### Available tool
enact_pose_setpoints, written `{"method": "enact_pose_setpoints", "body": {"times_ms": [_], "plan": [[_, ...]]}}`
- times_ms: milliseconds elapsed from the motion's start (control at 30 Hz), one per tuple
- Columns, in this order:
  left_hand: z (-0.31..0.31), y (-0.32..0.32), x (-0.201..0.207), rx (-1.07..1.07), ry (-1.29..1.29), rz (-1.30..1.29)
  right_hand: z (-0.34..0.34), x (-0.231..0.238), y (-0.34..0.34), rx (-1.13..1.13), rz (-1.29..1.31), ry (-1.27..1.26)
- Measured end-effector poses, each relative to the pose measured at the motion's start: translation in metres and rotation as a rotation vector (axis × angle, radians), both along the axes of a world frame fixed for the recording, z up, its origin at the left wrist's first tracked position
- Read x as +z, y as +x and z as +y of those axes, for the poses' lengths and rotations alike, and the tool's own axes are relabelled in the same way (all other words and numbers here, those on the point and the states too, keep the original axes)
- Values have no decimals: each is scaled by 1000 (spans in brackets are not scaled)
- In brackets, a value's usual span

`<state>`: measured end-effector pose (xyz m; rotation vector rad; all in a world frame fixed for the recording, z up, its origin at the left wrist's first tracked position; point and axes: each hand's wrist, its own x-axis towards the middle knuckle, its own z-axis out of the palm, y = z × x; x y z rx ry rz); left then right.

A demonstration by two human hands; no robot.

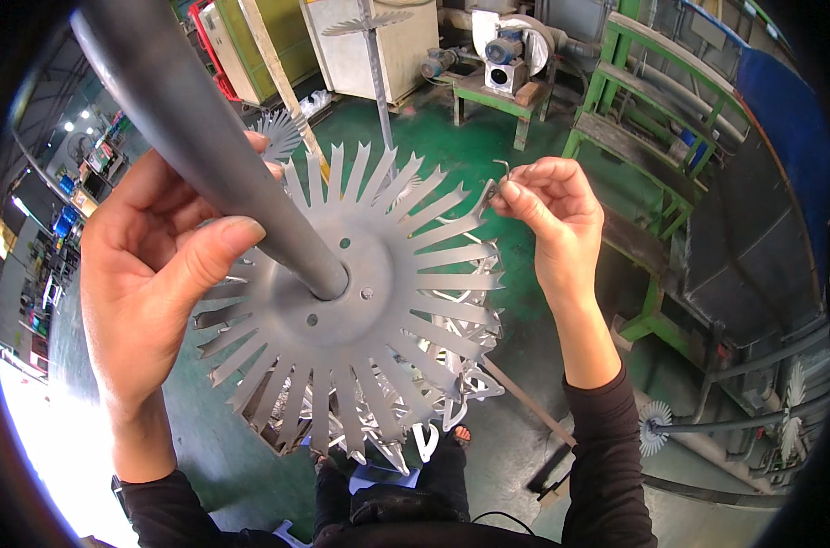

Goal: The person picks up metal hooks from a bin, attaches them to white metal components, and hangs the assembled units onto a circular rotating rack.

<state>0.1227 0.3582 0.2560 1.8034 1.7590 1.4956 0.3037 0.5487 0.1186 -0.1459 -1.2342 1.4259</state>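
Green floor (424,130) | machine (500,77) on green stand (497,102) | left hand (145,283) grips pole (237,169)

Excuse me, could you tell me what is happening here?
A person's left hand holds a thick gray pole at the center of a pronged metal disc. The right hand pinches a small bent metal piece by one prong's tip; whether they are joined is unclear. Pale metal pieces show beneath the disc.

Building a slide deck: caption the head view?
Left hand grips a grey metal pole rising from a slotted grey metal disc; right hand pinches a thin bent metal rod.
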Motion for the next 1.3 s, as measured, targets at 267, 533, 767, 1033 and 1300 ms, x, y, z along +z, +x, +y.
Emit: {"method": "enact_pose_setpoints", "body": {"times_ms": [267,533,767,1033,1300], "plan": [[-7,-1,1,6,-25,-52,-14,-3,-9,99,12,47],[-10,0,2,36,-3,-58,-19,-7,-18,119,19,111],[-11,-1,0,36,-23,-68,-16,-11,-20,184,17,119],[-10,1,1,51,-50,-21,-13,-7,-10,158,-67,164],[-3,-7,-3,10,-17,174,-14,1,1,24,-196,179]]}}
